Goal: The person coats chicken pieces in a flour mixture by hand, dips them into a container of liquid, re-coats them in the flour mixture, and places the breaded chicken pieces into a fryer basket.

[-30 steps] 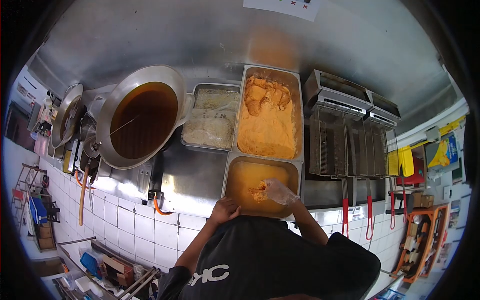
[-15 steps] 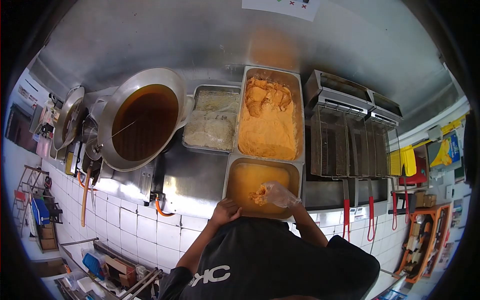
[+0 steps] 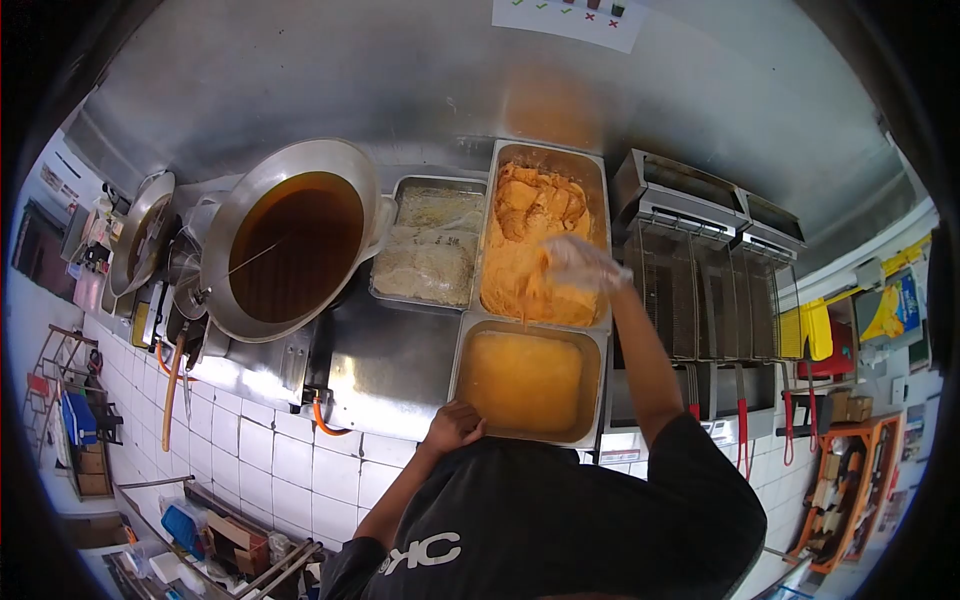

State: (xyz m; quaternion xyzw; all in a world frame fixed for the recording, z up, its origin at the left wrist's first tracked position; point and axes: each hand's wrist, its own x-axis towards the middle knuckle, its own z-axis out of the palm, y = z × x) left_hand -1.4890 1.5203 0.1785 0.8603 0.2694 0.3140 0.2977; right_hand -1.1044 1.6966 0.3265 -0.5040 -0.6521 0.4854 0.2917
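My right hand [image 3: 582, 264], in a clear plastic glove, is over the deep metal pan of orange breading [image 3: 530, 270]. Its fingers are smeared by motion, and a blurred orange streak [image 3: 527, 300] trails below them, so I cannot tell if they still grip anything. Coated, lumpy pieces that look like chicken [image 3: 535, 198] are heaped at the pan's far end. Nearer me is a shallower pan of cloudy orange liquid [image 3: 525, 383]. My bare left hand [image 3: 455, 427] rests by that pan's near left corner, fingers curled in, with nothing visible in them.
To the left stands a large wok of brown oil [image 3: 297, 248] with a thin metal rod across it. A tray under clear plastic [image 3: 428, 240] sits between wok and breading. Wire fryer baskets [image 3: 700, 290] with red handles stand right. A steel wall [image 3: 430, 80] rises behind.
My right hand has moved up and away from the liquid pan, where it held a dripping orange-coated piece, to above the breading. My left hand has stayed by the corner.
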